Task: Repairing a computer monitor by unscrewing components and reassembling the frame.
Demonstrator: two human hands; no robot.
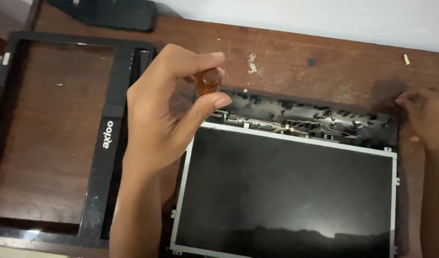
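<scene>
An amber-handled screwdriver point(208, 82) is pinched between thumb and fingertips of the left hand point(164, 114), above the top-left corner of the bare screen panel point(286, 191). Its long axis seems upright, tip down, though the shaft is hidden. The right hand point(427, 117) is laid flat at the lid's point(300, 112) right corner, gripping nothing. A detached black bezel point(107, 143) lies left on the wooden table point(324, 57).

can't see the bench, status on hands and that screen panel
Left hand gripping amber screwdriver handle at panel's top-left corner. Right hand touching lid's right corner. Screen panel exposed, bezel off, aside.
</scene>
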